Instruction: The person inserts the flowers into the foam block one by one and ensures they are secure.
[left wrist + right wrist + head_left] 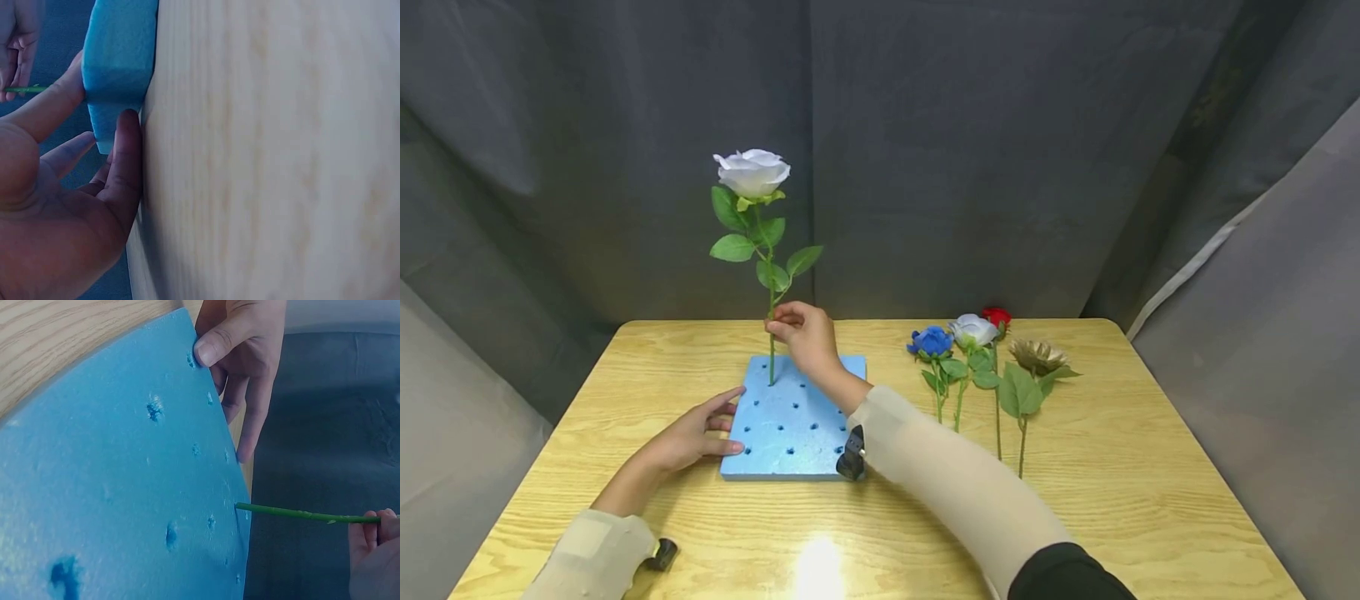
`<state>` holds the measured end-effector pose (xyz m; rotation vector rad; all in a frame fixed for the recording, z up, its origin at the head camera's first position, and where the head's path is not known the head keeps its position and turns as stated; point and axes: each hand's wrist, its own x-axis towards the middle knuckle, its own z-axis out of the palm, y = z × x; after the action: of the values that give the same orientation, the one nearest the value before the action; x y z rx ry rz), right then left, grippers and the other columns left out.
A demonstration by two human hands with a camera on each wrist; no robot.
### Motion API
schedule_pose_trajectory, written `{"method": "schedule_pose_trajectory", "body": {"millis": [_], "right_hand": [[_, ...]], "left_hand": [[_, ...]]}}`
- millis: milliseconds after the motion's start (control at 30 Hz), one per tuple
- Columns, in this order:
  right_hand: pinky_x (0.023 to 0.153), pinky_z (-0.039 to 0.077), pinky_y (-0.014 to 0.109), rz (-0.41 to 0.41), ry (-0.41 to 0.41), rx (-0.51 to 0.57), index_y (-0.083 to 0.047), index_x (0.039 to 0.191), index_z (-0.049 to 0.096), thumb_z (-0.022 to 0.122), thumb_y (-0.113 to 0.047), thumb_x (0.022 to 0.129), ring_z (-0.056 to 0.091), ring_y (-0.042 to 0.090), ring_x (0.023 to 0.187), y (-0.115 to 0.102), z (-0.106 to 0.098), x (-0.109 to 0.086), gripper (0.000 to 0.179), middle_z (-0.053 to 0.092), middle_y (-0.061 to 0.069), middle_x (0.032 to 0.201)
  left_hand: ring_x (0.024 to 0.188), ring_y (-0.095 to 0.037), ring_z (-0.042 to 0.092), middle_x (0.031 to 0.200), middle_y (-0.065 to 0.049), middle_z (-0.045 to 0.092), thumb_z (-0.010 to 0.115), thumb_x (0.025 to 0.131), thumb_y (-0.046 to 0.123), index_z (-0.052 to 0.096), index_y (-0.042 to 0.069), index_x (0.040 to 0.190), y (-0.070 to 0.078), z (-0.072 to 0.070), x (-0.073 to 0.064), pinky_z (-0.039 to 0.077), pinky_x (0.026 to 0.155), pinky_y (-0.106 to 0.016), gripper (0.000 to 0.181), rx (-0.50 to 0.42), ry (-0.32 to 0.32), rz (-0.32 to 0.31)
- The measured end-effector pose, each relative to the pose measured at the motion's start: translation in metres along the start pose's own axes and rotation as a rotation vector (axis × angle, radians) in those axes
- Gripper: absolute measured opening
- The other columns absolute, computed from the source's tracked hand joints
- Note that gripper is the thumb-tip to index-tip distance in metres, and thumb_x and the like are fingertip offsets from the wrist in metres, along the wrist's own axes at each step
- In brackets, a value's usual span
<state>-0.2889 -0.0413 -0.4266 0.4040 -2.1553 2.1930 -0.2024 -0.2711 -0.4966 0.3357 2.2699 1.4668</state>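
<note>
Over the blue foam board [793, 417], my right hand [808, 337] pinches the green stem of a white artificial rose [752, 173] between thumb and fingers. The rose stands upright, its leaves above the hand. In the right wrist view, the stem [294, 513] meets the board's surface near one edge, at a hole. My left hand [688, 437] rests against the board's left side with fingers spread. Its thumb [215, 347] lies on the top face near a corner, with other fingers along the side. The left wrist view shows this hand [69, 206] against the board's edge [119, 75].
Several artificial flowers lie right of the board: a blue one [931, 342], a white one [973, 330], a red one [997, 317] and a gold one [1037, 356]. Rows of holes dot the board. A dark curtain [962, 167] hangs behind the wooden table [1120, 500].
</note>
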Motion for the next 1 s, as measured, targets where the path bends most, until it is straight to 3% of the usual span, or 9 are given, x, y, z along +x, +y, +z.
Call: {"method": "schedule_pose_trajectory", "body": {"millis": [533, 1000], "right_hand": [[0.078, 0.058, 0.023, -0.060, 0.000, -0.144, 0.001, 0.105, 0.074, 0.075, -0.003, 0.094, 0.068, 0.010, 0.085, -0.0019, 0.0047, -0.0032, 0.012, 0.073, 0.008, 0.095], [0.078, 0.058, 0.023, -0.051, -0.004, -0.144, 0.000, 0.106, 0.074, 0.075, -0.004, 0.094, 0.068, 0.010, 0.086, -0.0007, 0.0054, -0.0045, 0.013, 0.073, 0.007, 0.095]], "left_hand": [[0.125, -0.038, 0.045, 0.150, -0.029, 0.035, 0.084, 0.088, 0.015, 0.020, 0.009, 0.166, -0.0006, 0.0005, 0.0012, 0.056, 0.083, -0.032, 0.101, -0.026, 0.005, -0.026], [0.124, -0.038, 0.045, 0.151, -0.029, 0.035, 0.084, 0.087, 0.015, 0.020, 0.010, 0.166, 0.0018, 0.0022, 0.0003, 0.056, 0.082, -0.033, 0.102, -0.048, 0.008, -0.051]]}}
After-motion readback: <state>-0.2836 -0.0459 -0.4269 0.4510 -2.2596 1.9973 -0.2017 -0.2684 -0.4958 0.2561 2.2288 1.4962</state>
